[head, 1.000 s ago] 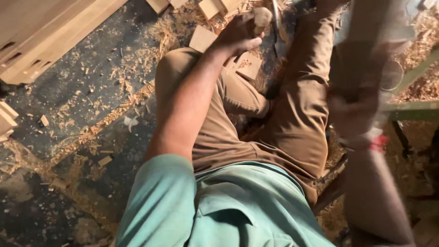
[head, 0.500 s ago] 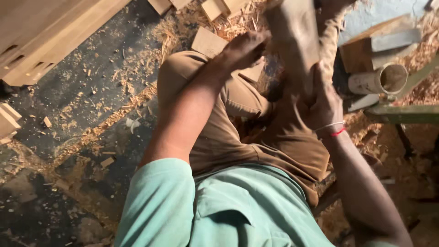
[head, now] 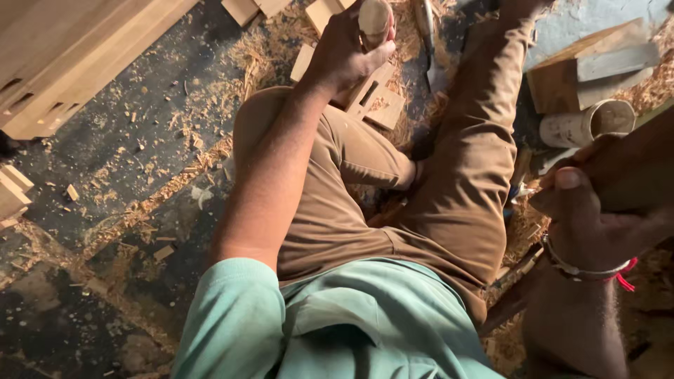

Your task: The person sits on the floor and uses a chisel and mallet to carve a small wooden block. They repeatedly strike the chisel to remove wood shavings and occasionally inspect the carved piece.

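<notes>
Right now your left hand (head: 344, 52) is closed around a rounded wooden handle (head: 374, 20), pale and smooth at its domed end, held out over your bent knee. Your right hand (head: 597, 217) is wrapped tight on a dark wooden block (head: 632, 165) at the right edge of the view, thumb pressed flat along its near face; the block's far end runs out of sight, so you cannot judge its full shape from here.

What could go wrong, as a judgement: the block sits well apart from the handle, and both are held in the air rather than braced on anything — a loose grip on the heavier piece could let it drop onto your thigh or shin. A metal blade (head: 430, 49) lies on the floor just beside your outstretched leg, its edge narrow and dull grey; shifting your foot carelessly could bring it against the steel. The floor (head: 105, 161) is dark and rough, strewn with curled shavings (head: 168, 189) and chips, which could slide under you.

Flat, square-cut offcuts (head: 372, 98) of light wood lie under your left wrist, one with a rectangular notch. To the right a pale cylinder (head: 586, 125) lies on its side, open-ended — beside it a wedge-like board (head: 590, 67). Long planed planks (head: 77, 49) with slots fill the upper left.
</notes>
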